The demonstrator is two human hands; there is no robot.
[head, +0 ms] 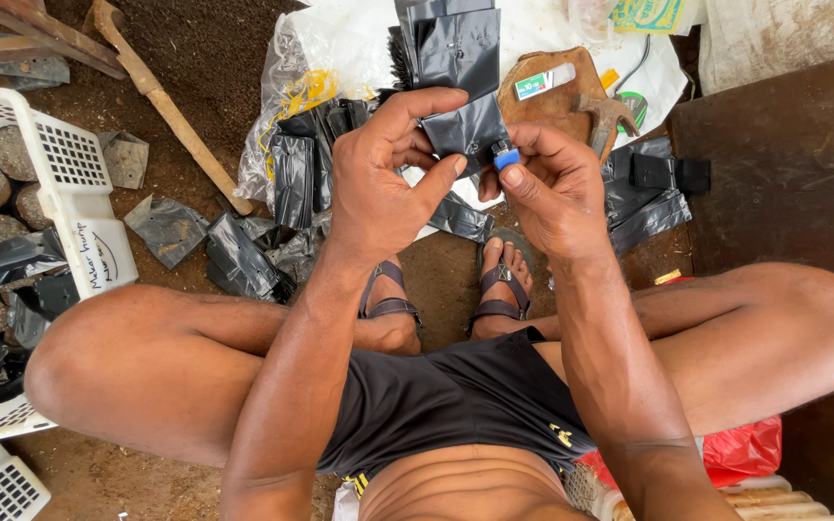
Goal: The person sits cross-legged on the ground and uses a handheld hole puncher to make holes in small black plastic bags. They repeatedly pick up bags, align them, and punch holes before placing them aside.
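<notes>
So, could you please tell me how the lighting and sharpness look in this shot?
Head view: soft, even daylight with no hard shadows; both hands, left hand and right hand, and the black bag are sharp; white plastic sheet looks overexposed; wide-angle lens bends the edges.

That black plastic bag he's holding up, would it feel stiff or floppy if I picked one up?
Probably floppy: the black bag creases and bends where the left hand pinches it. Likely very light, since fingertips alone hold it up. The glossy surface hints it may be slippery. The right hand presses a small blue piece to its corner.
</notes>
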